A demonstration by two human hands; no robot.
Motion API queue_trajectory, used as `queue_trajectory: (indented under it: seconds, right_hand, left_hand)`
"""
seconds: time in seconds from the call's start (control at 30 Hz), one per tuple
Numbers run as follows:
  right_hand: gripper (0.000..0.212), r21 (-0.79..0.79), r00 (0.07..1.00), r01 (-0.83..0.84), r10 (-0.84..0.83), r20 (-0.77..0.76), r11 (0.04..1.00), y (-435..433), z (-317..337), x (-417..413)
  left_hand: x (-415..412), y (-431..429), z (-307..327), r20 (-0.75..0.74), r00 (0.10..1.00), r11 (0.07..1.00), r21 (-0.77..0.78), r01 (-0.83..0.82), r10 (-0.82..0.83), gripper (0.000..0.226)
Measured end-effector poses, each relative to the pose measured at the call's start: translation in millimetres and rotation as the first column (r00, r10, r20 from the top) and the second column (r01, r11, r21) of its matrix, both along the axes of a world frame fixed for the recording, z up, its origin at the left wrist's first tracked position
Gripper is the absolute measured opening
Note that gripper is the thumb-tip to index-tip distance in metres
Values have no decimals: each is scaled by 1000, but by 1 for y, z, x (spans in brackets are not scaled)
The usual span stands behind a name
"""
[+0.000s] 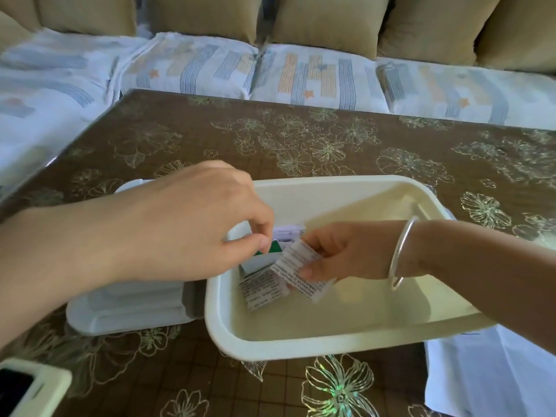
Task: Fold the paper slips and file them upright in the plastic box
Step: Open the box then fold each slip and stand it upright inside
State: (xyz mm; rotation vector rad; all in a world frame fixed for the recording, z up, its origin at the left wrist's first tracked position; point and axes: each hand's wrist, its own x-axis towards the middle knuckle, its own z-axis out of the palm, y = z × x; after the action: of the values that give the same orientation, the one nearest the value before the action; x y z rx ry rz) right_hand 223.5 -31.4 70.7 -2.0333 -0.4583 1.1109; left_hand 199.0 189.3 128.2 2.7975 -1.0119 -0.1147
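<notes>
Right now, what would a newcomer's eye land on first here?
Both hands meet at the left end of the cream plastic box. The right hand, silver bangle on its wrist, pinches a folded printed slip, while the left hand pinches the filed slips there. A white lid lies left of the box on the brown floral table.

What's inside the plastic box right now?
Folded slips lean at the left end of the plastic box; the right hand pinches a printed slip there. The left hand covers part of the stack, so the count is unclear.
</notes>
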Motion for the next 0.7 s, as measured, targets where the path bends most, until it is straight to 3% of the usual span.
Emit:
queue_trajectory:
  seconds: [0.17, 0.33, 0.4, 0.57, 0.7]
  right_hand:
    - [18, 23, 993, 105, -103, -60, 994, 3, -4, -1]
    - [26, 47, 963, 256, -251, -94, 965, 6, -9, 0]
    - [28, 81, 937, 335, -323, -133, 939, 8, -9, 0]
    - [21, 111, 880, 463, -440, -180, 880, 10, -6, 1]
    - [10, 21, 908, 412, -412, 69, 911, 5, -2, -1]
  left_hand:
    - [1, -10, -1, -55, 993, 976, 189, 110, -101, 55]
    - [0, -37, 0, -425, 904, 889, 390, 238, -56, 44]
    - [1, -53, -5, -496, 868, 840, 457, 293, -33, 36]
    - [4, -69, -16, -443, 896, 683, 664, 306, 29, 27]
    - [-3, -61, -14, -315, 948, 651, 711, 266, -44, 20]
